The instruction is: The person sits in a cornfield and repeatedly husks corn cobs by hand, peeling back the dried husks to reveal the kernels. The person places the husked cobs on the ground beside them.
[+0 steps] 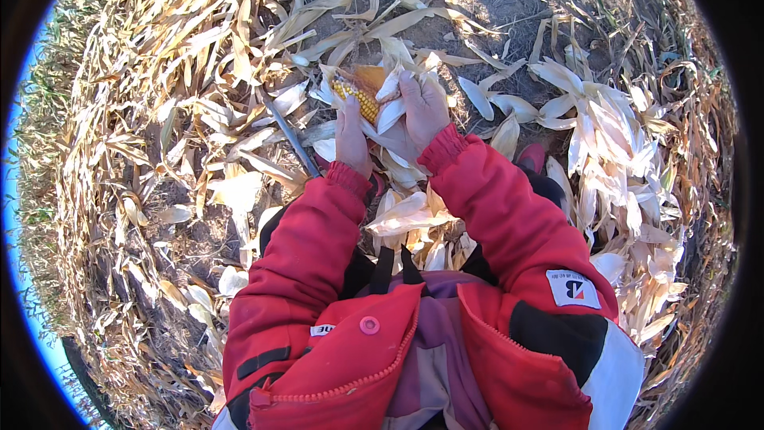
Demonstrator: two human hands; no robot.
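Note:
A yellow ear of corn (pixel 365 106) lies between my hands with part of its kernels bare. My left hand (pixel 352 134) grips the ear from its left side, the thumb near the kernels. With my right hand (pixel 424 104) I hold pale dry husk leaves (pixel 391 86) folded back from the ear's right side; the fingers' undersides are hidden. Brown corn silk or thin husk shows at the ear's upper edge. Other loose husk leaves hang below both hands.
Dry corn stalks and leaves (pixel 197 36) lie thick at the upper left. A dark rod (pixel 290 134) slants beside my left wrist. Husks (pixel 609 131) are heaped at the right, and more (pixel 412 215) lie between my legs. A reddish shoe (pixel 531 157) shows beyond my right sleeve.

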